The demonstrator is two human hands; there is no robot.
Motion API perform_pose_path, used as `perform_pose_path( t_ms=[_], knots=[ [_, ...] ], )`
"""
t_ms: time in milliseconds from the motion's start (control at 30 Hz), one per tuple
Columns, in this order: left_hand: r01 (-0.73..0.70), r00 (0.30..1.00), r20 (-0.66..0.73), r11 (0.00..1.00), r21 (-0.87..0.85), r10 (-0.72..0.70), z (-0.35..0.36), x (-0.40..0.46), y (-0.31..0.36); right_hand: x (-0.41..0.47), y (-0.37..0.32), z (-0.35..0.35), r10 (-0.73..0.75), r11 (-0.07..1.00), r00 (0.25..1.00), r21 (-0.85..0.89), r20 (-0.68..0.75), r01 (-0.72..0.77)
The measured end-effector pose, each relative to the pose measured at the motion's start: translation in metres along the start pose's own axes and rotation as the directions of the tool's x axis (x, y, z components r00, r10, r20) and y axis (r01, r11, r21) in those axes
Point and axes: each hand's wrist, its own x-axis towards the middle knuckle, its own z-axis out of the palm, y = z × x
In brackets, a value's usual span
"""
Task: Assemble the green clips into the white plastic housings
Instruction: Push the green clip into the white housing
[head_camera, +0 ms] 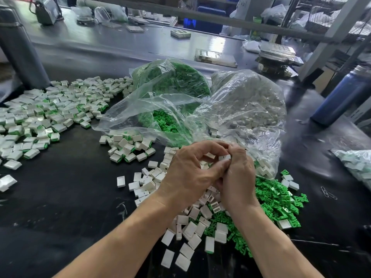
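Pinched between left hand (188, 173) and right hand (237, 177), both grips narrow on one small white rectangular plastic housing (224, 157) above the dark surface (70, 197), green clip hidden; likely to slip or seat crooked if pressed off-square.

The table (60, 197) is black. White housings (192, 233) lie at centre, bright green clips (279, 199) at four o'clock. At ten o'clock sits a heap of white pieces edged in green (40, 117). At twelve o'clock, one clear bag (170, 81) shows green, and another clear bag (251, 101) at one o'clock shows off-white. At two o'clock stands a dark blue bottle (339, 97).
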Motion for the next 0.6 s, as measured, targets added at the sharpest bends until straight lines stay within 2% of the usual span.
perform_pose_path(
  t_ms=[300, 600],
  knots=[
    [-0.017, 1.0, -0.02, 1.0, -0.009, 0.017, 0.0017, 0.0005, 0.0011, -0.0012, -0.0048, 0.001, -0.015, 1.0, 1.0, 0.014, 0.017, 0.015],
    [-0.04, 0.999, -0.027, 0.999, -0.012, 0.04, 0.0019, -0.0006, 0.0026, -0.0019, -0.0041, 0.0032, -0.004, 1.0, 0.999, -0.017, -0.038, 0.003]
  ],
)
